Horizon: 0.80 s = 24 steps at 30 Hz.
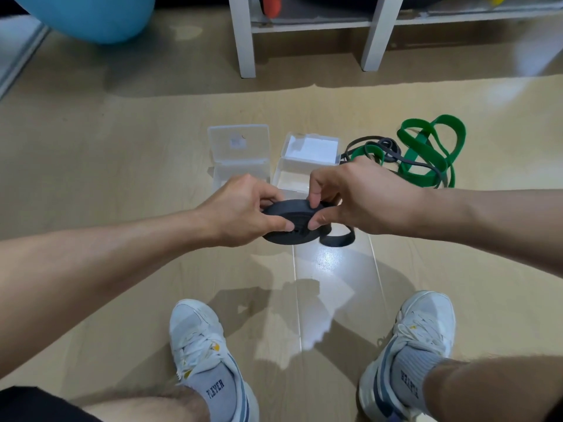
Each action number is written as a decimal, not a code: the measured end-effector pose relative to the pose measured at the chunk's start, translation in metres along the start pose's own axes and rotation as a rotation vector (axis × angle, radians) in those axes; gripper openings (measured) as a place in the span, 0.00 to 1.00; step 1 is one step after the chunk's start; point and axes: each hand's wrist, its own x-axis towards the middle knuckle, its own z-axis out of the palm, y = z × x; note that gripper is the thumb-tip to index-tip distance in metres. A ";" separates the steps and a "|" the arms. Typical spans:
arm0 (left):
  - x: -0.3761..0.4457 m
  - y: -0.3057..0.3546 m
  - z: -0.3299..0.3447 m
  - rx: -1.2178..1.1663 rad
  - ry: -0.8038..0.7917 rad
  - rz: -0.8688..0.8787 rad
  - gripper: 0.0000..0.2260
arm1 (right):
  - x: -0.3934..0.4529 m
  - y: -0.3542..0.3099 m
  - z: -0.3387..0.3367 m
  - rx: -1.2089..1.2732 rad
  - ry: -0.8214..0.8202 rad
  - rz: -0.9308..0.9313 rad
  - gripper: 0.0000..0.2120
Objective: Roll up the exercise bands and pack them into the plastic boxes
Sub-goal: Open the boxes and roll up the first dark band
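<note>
Pinched at its rim by left hand (243, 208) and right hand (350, 199), the coiled black rubber exercise band (289, 225) appears springy, liable to unwind.

Even, moderately bright indoor light falls from overhead. A white glare patch shines on the glossy wooden floor (330, 260) between the shoes, and soft shadows of the arms spread below it. Wide-angle distortion bends the frame's edges. The far shelf legs (245, 38) and blue exercise ball (91, 16) look slightly soft.
</note>
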 end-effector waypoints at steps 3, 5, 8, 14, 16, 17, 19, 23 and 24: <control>0.001 -0.003 -0.001 -0.076 -0.021 -0.034 0.05 | 0.001 0.001 0.004 0.047 0.008 0.034 0.13; 0.000 -0.002 0.001 -0.116 -0.028 -0.046 0.04 | 0.001 -0.001 0.005 0.059 0.021 0.061 0.13; -0.001 -0.003 0.006 -0.161 -0.031 -0.072 0.03 | -0.002 -0.004 0.008 0.021 0.055 0.077 0.11; 0.001 0.024 0.022 0.351 -0.083 -0.066 0.09 | -0.003 -0.016 0.017 -0.165 -0.082 0.016 0.06; 0.003 0.029 0.024 0.337 -0.057 -0.087 0.11 | -0.001 -0.018 0.017 -0.171 -0.089 -0.005 0.06; 0.003 0.029 0.022 0.309 -0.054 -0.091 0.11 | 0.000 -0.018 0.016 -0.142 -0.086 0.002 0.06; 0.003 0.023 0.015 0.267 -0.057 -0.079 0.09 | 0.001 -0.015 0.009 -0.036 -0.076 0.033 0.09; -0.001 0.007 -0.002 0.021 -0.039 -0.101 0.07 | -0.003 -0.001 -0.001 0.096 -0.004 0.102 0.12; -0.002 0.003 -0.004 -0.063 -0.040 -0.112 0.06 | -0.005 0.002 -0.001 0.146 0.015 0.126 0.12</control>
